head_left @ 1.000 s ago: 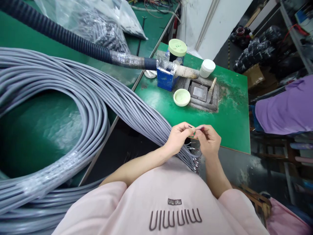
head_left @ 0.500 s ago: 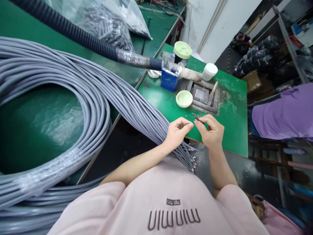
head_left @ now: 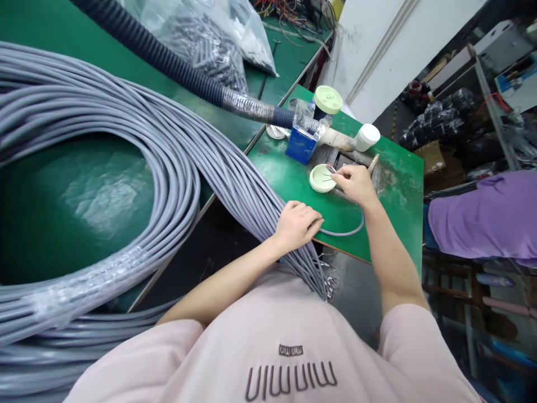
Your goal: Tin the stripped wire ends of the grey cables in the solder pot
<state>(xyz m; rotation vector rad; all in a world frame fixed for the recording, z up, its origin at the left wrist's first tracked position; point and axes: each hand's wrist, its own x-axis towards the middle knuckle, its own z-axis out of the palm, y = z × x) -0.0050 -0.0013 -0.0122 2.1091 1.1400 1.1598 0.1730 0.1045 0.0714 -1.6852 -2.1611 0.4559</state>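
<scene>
My right hand (head_left: 354,182) is closed in a pinch on the stripped end of a grey cable (head_left: 346,233). Thin dark wire ends (head_left: 326,180) poke from its fingertips over a shallow pale-green dish (head_left: 318,187); whether they touch the contents I cannot tell. From the right hand the cable curves down and left to my left hand (head_left: 297,225). That hand is curled around the cable at the table's front edge, against a thick bundle of grey cables (head_left: 235,168). Its fingertips are partly hidden.
A soldering pot (head_left: 344,159) set in the green table is partly behind my right hand. Nearby stand a blue box (head_left: 301,146) under a ribbed hose (head_left: 168,53), a white tub (head_left: 368,136) and a green-lidded jar (head_left: 328,99). A person in purple (head_left: 482,215) is at right.
My right hand has moved up and forward, bringing the wire ends from near the table's front over the dish. My left hand has left the wires and moved down onto the cable.
</scene>
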